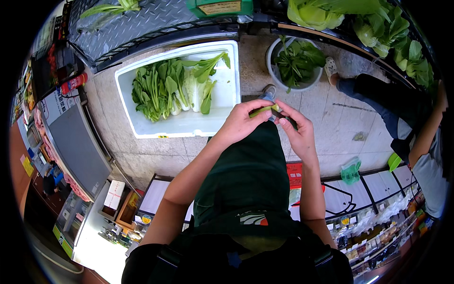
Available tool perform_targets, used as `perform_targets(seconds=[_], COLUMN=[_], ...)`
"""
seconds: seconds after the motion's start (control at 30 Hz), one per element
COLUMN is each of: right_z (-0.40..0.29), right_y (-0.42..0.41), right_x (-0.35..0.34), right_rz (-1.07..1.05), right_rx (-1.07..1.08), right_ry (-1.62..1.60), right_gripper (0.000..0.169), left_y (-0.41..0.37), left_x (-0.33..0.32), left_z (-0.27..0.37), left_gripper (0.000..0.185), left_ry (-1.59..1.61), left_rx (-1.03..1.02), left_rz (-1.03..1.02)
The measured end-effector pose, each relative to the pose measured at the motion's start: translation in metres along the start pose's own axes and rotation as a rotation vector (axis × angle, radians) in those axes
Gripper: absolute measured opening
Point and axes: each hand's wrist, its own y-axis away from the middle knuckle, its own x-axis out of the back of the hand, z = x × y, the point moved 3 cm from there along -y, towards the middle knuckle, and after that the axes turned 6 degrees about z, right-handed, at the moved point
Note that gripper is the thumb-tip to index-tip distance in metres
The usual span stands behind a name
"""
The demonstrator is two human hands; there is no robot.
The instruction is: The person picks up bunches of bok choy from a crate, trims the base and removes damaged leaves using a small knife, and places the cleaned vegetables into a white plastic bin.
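Observation:
In front of my apron, my left hand (239,120) pinches a short green vegetable stalk (259,111) between thumb and fingers. My right hand (299,133) meets it at the stalk's pale end. A dark, narrow tool, apparently a small knife (278,114), is gripped in the right fingers, its blade side against the stalk. To the left on the floor sits a white foam box (212,122) of leafy greens (156,92), with a pale-stemmed cabbage (195,90) at the right of the bunch. Beyond my hands stands a grey bucket (271,62) with loose green leaves (298,62).
Another person's leg (369,96) and arm reach in from the right. A metal-patterned counter (159,25) borders the far side, with heads of greens (383,28) on a shelf at right. A red fire extinguisher (74,83) stands left. Behind me are white cabinets (379,184) and packaged goods.

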Motion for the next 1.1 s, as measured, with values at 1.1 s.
perform_targets(seconds=[1.1], right_z=[0.153], right_y=[-0.079], right_x=[0.104], right_rz=[0.441], right_rx=[-0.649], right_ry=[-0.508], right_gripper=[0.039], left_y=[-0.032], left_x=[0.018], left_z=[-0.035], left_gripper=[0.023], left_ry=[1.245], left_rx=[0.486], left_rz=[0.239])
